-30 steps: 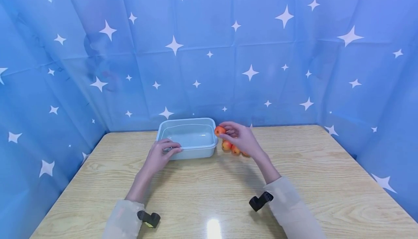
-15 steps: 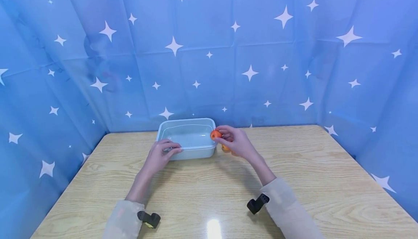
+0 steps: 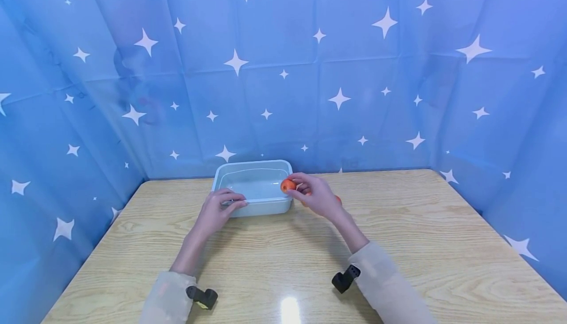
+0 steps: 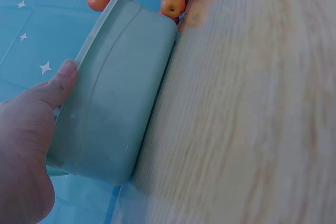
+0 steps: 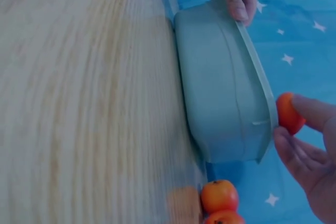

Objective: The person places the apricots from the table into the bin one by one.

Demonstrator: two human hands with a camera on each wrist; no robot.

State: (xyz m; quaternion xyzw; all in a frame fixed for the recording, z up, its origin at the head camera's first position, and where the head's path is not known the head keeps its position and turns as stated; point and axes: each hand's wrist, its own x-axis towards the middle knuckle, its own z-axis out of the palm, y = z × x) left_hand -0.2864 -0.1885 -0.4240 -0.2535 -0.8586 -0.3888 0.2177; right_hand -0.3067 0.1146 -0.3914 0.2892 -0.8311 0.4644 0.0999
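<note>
A pale blue-green plastic basin (image 3: 266, 208) stands on the table. My left hand (image 3: 216, 209) grips its near rim at the left, thumb (image 4: 67, 74) on the outer side. In my right hand (image 3: 320, 197) I pinch a small red-orange apple (image 3: 288, 186) between thumb and fingers, at the basin's right end. The right wrist view shows this apple (image 5: 290, 113) level with the rim, its lower part beside the edge. More apples (image 5: 219, 196) sit on the table just right of the basin, mostly hidden behind my right hand in the head view.
The wood-grain table (image 3: 266, 260) reaches back to a blue curtain (image 3: 283, 92) with white stars, close behind the basin. A black wrist camera (image 3: 345, 278) sits on each sleeve.
My right hand has moved left and slightly nearer with the apple, from beside the basin's right rim to over its right end. The left hand and the basin have stayed put.
</note>
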